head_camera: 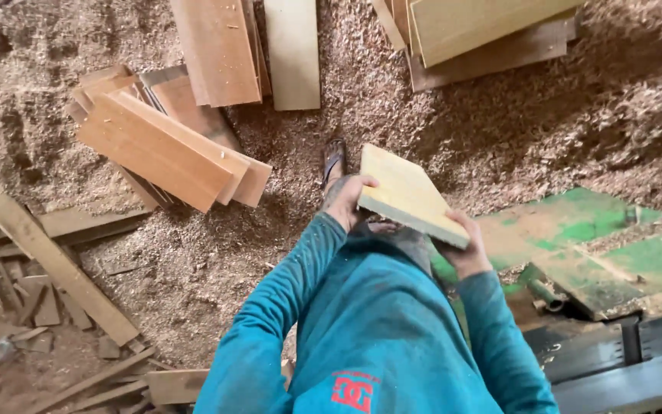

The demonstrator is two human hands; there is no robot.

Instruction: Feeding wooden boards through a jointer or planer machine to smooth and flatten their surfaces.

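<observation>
— Sawdust floor (193, 261) everywhere; where is the board (410, 195)?
— Between both hands: left hand (349, 201) and right hand (465, 249) clamp its opposite ends, keeping it level above the stacked planks (170, 149).

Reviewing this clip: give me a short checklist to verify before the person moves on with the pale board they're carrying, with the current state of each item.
1. Left hand on the pale board: ok, fingers wrap its near left corner.
2. Right hand on the board: ok, it grips the lower right end.
3. Board held level: not ok, it tilts, far end higher.
4. Footing: cannot tell; one foot shows on loose sawdust, the other is hidden.
5. Path to the stack of reddish boards: ok, only sawdust lies between.
6. Clearance from the green machine on the right: ok, the board is apart from it.
</observation>
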